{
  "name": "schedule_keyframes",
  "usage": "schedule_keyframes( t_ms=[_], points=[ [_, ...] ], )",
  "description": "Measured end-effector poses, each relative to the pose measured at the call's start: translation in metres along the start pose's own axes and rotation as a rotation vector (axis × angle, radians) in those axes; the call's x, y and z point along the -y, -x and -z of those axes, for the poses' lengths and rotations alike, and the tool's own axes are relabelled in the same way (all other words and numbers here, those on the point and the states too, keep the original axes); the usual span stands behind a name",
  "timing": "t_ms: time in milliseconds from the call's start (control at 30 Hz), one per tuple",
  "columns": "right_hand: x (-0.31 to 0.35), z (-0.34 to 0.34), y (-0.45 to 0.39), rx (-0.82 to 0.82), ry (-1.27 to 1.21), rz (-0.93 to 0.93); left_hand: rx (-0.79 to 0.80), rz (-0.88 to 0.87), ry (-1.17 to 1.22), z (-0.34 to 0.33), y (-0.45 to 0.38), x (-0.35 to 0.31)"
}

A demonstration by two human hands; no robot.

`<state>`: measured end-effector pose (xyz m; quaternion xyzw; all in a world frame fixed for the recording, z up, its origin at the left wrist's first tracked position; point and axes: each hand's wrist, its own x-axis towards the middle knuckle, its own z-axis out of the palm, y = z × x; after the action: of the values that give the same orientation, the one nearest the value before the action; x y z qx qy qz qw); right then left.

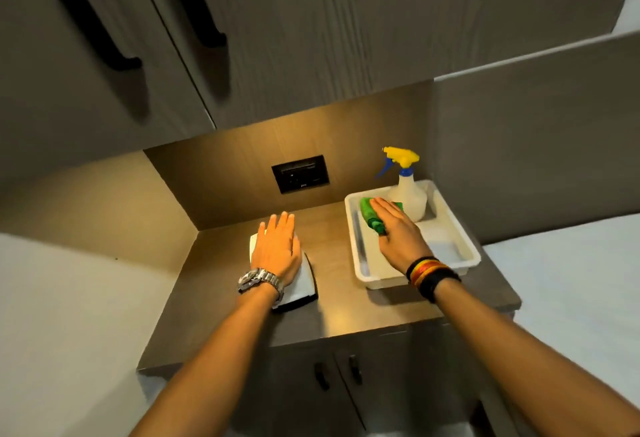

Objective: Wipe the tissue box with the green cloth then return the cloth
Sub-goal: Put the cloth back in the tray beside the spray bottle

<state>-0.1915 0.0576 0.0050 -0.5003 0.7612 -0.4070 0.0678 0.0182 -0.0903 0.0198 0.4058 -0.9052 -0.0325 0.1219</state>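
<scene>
A brown counter [346, 301] fills the lit niche below grey cabinets, with a dark socket panel [300, 173] in the back wall. On its right side sits a white plastic tray [460, 246], its long axis running from the near edge toward the back wall. In the tray's far corner stands a translucent spray bottle [410, 199] with a yellow and blue trigger head, upright. Just left of the bottle, also inside the tray, lies the green cloth [369, 213], bunched into a crumpled roll that runs diagonally from far left to near right. The right hand [398, 232], with coloured bands at the wrist, lies over the cloth, fingers extended; whether it grips the cloth cannot be told. On the counter's left, well apart from the tray, the tissue box [304, 284] looks pale and flat with a dark near edge, its long axis pointing toward the back wall. The left hand [277, 249], wearing a metal watch, rests flat and open on top of it.
</scene>
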Motion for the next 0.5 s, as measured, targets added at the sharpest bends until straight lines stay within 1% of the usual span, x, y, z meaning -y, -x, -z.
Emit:
schedule_keyframes(
  t_ms=[67,100,200,267,333,400,500],
  points=[
    [-0.019,0.008,-0.014,0.049,0.179,-0.064,-0.065,-0.07,0.049,-0.004,-0.005,-0.026],
    [-0.027,0.007,-0.018,0.088,0.268,-0.099,-0.051,-0.097,0.088,-0.009,-0.008,-0.041],
    [-0.045,-0.002,-0.022,0.286,0.474,-0.215,0.103,-0.122,0.107,-0.042,-0.01,-0.084],
    [-0.054,-0.014,-0.023,0.47,0.536,-0.339,0.198,-0.098,0.089,-0.067,-0.009,-0.1],
    [-0.058,-0.027,-0.025,0.627,0.598,-0.422,0.247,-0.073,0.09,-0.087,-0.003,-0.106],
    [-0.061,-0.036,-0.03,0.708,0.619,-0.443,0.26,-0.055,0.118,-0.1,0.002,-0.107],
    [-0.07,-0.044,-0.031,0.746,0.621,-0.429,0.224,-0.059,0.147,-0.107,0.004,-0.104]
  ],
)
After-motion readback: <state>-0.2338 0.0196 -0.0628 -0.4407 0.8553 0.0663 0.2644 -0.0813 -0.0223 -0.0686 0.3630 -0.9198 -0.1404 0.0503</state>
